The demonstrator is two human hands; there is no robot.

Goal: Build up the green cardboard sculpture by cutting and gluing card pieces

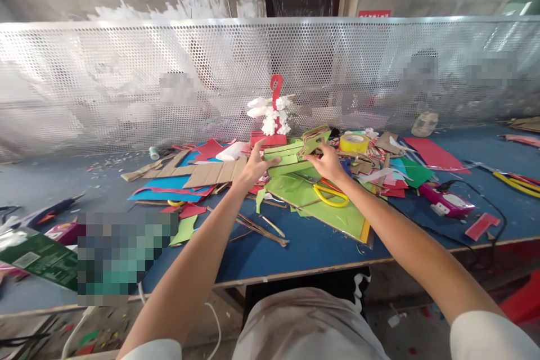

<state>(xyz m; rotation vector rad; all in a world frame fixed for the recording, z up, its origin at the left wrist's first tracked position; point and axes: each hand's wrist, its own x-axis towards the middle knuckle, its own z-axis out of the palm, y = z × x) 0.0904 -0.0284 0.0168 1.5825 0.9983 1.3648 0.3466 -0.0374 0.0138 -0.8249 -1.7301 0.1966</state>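
Note:
Both my hands hold a light-green paper-covered cardboard piece (283, 156) above the heap of craft scraps. My left hand (257, 164) grips its left end, thumb laid along the near face. On the right end, my right hand (328, 162) has its fingers closed round an upright green part with a brown cardboard edge. Just behind stands a red hook-shaped figure (276, 93) with white fluffy clumps, on a red base (269, 139). Below the piece lie green sheets (304, 197) and yellow-handled scissors (331, 196).
Corrugated cardboard strips (215, 173) and blue sheets (169, 188) lie to the left. Yellow tape (354, 143), red card (434, 153) and a purple device (447, 200) with a black cord are on the right. Sticks (264, 228) lie near the front. A perforated metal screen (228, 67) closes off the back.

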